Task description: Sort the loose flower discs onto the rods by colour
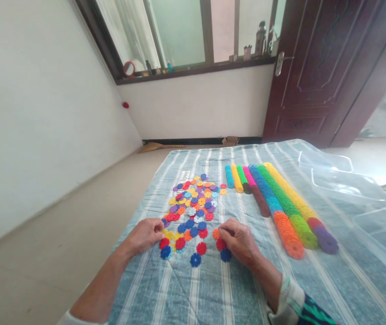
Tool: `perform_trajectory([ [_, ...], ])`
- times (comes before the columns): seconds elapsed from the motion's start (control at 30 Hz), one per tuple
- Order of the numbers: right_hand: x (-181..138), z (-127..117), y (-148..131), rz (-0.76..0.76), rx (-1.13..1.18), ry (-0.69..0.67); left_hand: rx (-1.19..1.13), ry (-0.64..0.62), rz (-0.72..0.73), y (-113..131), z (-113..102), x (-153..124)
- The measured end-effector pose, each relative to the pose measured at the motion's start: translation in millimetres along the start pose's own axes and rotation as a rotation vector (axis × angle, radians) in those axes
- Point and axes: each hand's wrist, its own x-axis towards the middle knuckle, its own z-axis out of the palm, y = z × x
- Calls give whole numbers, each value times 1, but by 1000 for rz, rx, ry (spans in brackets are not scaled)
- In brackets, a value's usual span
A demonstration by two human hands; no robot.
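Flat notched plastic discs in many colours lie in a loose heap on the striped cloth. At the heap's near left edge is my left hand, thumb and forefinger pinched at a yellow notched disc; how firmly it is held does not show. My right hand pinches an orange notched disc right of the heap. Beneath those fingers lie a red disc and a dark blue disc. Another blue disc rests between the two hands, below a red one.
Long rows of stacked discs, sorted by colour, lie on the right. Clear plastic containers stand beyond them near the cloth's right edge. Behind are a windowsill with small items and a dark red door.
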Motion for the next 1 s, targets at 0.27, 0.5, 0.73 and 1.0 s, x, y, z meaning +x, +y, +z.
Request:
perform_trajectory([
  [0.27, 4, 2, 0, -9, -32, 21, -117, -37, 80, 20, -11, 7],
  [0.5, 7, 3, -4, 13, -28, 46, -200, -31, 273, 92, 13, 47],
  [0.73, 8, 2, -10, 34, 20, 39, -241, 84, 459, 162, 71, 115],
  [1.0, 10, 0, -14, 65, 12, 28, -200, 226, 432, 201, 96, 158],
])
